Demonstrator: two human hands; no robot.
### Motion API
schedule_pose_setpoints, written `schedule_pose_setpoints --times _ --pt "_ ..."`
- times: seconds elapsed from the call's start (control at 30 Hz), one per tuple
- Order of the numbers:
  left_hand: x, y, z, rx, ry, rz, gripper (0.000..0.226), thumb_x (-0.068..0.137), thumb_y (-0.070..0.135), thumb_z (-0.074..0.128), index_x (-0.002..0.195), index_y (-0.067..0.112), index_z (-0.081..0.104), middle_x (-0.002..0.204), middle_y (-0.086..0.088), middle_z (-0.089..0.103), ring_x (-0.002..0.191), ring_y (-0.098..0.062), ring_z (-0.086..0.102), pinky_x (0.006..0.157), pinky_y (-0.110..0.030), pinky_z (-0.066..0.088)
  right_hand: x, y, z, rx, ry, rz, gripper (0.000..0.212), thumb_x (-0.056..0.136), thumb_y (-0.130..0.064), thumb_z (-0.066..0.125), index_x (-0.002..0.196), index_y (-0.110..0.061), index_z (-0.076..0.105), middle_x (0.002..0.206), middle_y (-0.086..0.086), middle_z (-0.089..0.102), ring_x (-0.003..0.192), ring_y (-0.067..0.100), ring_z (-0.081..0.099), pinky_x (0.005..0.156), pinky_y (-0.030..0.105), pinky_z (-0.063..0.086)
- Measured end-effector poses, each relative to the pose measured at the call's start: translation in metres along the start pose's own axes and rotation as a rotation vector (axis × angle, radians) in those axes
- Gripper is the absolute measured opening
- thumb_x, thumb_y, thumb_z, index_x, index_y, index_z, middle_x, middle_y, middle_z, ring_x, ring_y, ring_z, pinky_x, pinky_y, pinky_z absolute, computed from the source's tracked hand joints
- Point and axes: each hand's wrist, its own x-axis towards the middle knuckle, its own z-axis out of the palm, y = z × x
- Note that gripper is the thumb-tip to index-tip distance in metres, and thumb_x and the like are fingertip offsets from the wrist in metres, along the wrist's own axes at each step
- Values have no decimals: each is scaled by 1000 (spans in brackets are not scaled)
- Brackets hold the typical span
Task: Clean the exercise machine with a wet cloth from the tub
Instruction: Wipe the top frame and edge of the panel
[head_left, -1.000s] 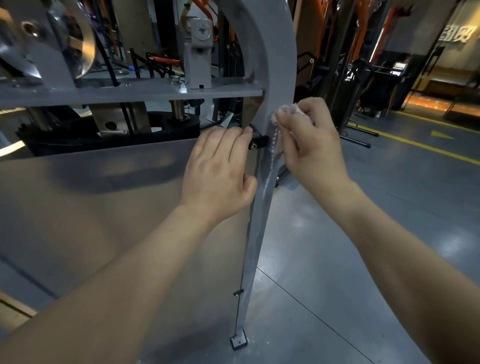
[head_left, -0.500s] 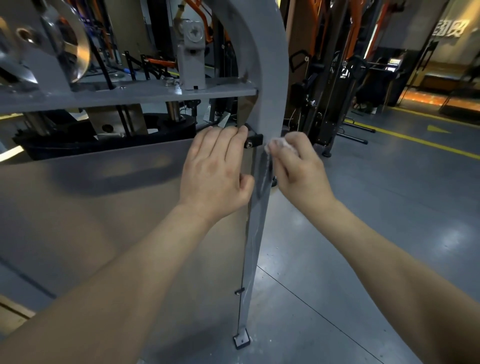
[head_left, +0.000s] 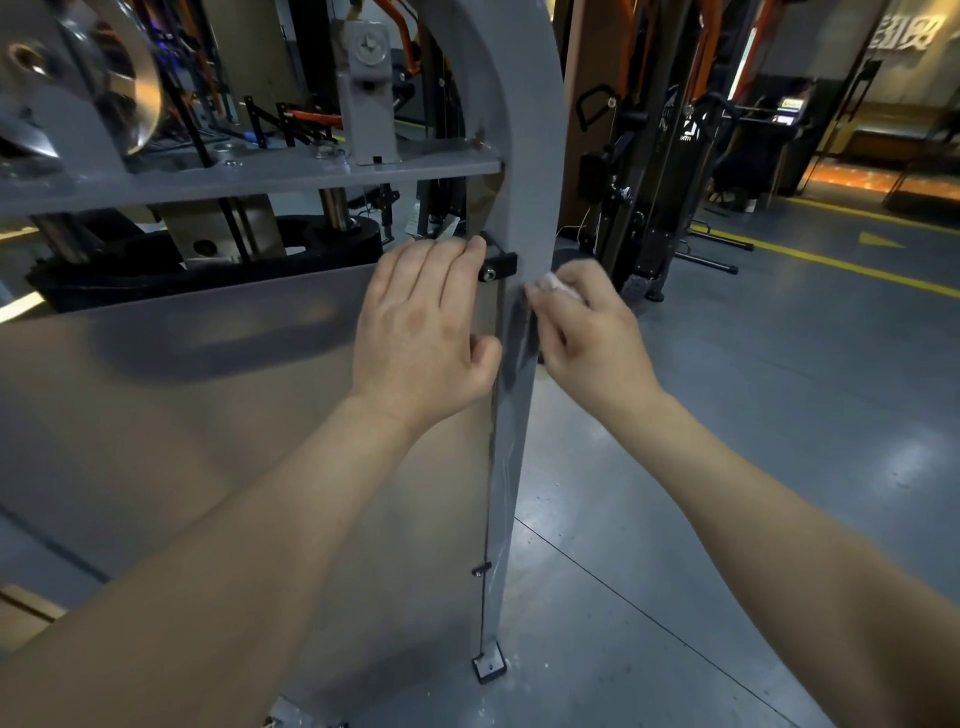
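Two hands were at the exercise machine (head_left: 519, 104). Left hand (head_left: 426, 332) lay flat on the side panel (head_left: 208, 415), fingers (head_left: 441, 270) straight, holding nothing. Right hand (head_left: 587, 338) gripped the cloth (head_left: 558, 285), pressed against the grey upright (head_left: 511, 467). Judged: wiping in hand; next stroke needs steady pressure down the upright.

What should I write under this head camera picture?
Right hand presses a white cloth against the grey machine post; left hand rests on the side panel.
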Motion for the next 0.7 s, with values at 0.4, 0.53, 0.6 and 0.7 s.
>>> schedule_pose_setpoints --times 0.4,0.53,0.6,0.7 --pt "-1 2 -3 1 -19 -8 71 75 28 55 141 1 54 134 -15 60 128 -33 51 122 -42 26 -17 1 9 6 -8 17 17 102 -8 57 107 1 72 100 14 57 79 23 54 63 33 46" --pt "-1 3 -3 -1 -27 -16 72 76 28 55 142 2 54 136 -14 59 130 -32 50 123 -41 24 -20 0 19 11 56 37 15 102 -4 57 104 3 70 98 16 56 77 25 55 63 33 46" --pt "-1 3 -3 -4 -31 -10 72 76 29 55 142 1 54 136 -15 59 130 -33 50 123 -42 25 -41 -1 28 31 -1 33 13 99 1 59 103 4 71 100 17 58 80 28 58 65 36 49" --pt "-1 3 -4 -8 -12 -10 71 75 28 56 140 1 55 134 -15 60 128 -33 52 122 -45 28 -39 1 23 25 -56 24 10 95 1 63 99 1 72 102 15 60 82 28 59 63 34 49"
